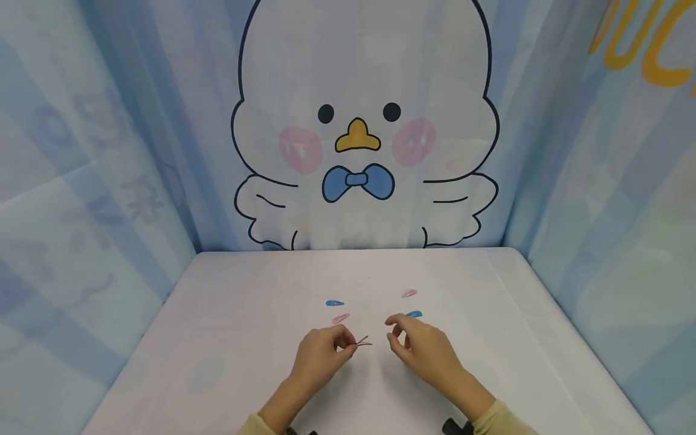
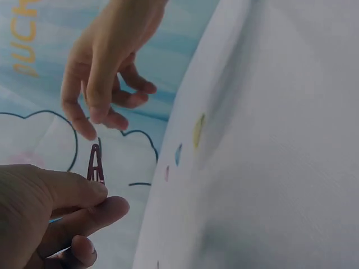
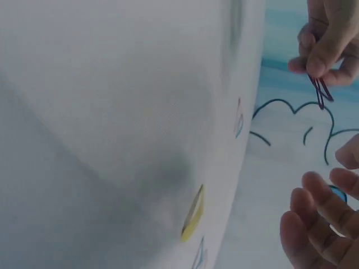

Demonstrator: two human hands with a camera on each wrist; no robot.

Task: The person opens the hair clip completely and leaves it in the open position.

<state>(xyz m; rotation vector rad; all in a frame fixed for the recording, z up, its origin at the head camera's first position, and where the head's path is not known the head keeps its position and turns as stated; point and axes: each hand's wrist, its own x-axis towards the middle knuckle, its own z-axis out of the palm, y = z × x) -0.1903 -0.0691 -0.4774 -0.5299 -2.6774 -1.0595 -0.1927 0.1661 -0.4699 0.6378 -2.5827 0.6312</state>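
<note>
My left hand (image 1: 318, 357) pinches a dark red snap hair clip (image 2: 95, 167) between thumb and index finger. The clip sticks out past the fingertips, and its two parts stand apart in the head view. Facing it, my right hand (image 1: 432, 353) hovers above the table with loosely bent fingers and holds nothing. Its fingertips are close to the clip's free end but apart from it, as the right wrist view shows.
On the white table (image 1: 228, 302) beyond my hands lie a blue clip (image 1: 334, 303), a pink clip (image 1: 341, 318), another pink clip (image 1: 409, 293) and another blue clip (image 1: 415, 313). A yellow clip (image 3: 192, 216) shows in the wrist views. Printed curtains (image 1: 364, 223) enclose the table.
</note>
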